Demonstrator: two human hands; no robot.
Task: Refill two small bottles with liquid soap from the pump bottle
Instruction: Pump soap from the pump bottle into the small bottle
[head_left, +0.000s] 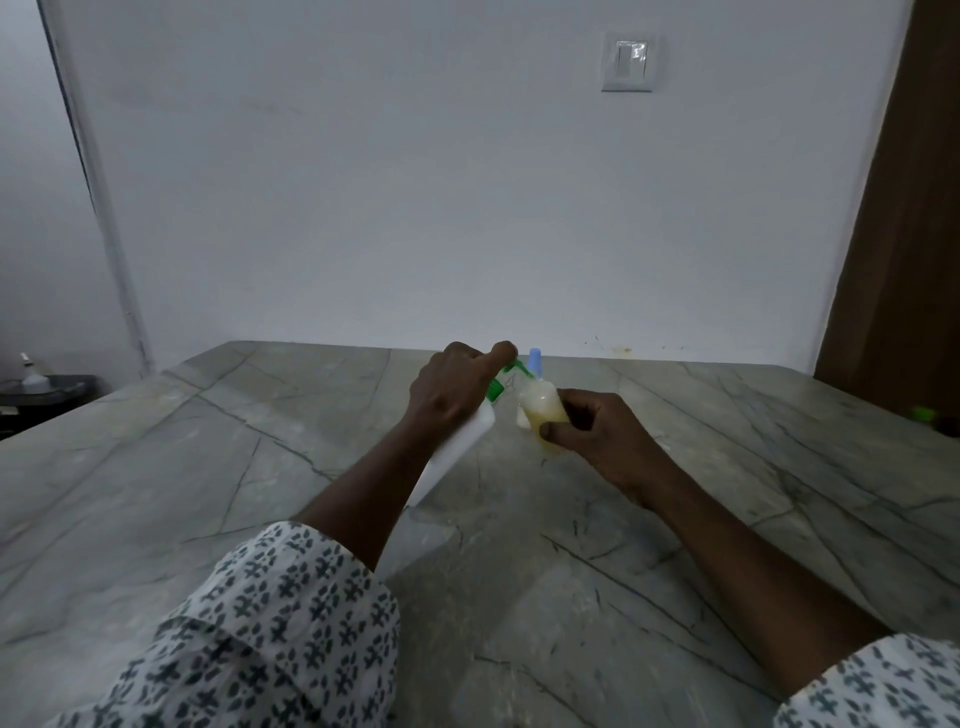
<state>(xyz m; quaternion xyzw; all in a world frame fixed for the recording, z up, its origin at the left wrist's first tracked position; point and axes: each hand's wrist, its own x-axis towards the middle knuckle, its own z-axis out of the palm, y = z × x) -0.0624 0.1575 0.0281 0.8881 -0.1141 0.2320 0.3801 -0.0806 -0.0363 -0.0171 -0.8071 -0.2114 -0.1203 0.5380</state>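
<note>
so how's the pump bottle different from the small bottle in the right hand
The pump bottle is opaque white with a green label; the small bottle is clear and shows yellowish liquid. The pump bottle is much longer than the small bottle. The left hand grips the pump bottle and leans it steeply; the right hand pinches the small bottle. Both are hand-held, with their tops close together.

The table (156, 467) looks like polished stone — grey, veined, faintly glossy. The pump bottle (462, 452) is opaque white plastic (matt, probably); the small bottle (543, 410) is translucent plastic. Sleeves (260, 623) are printed cloth.
</note>
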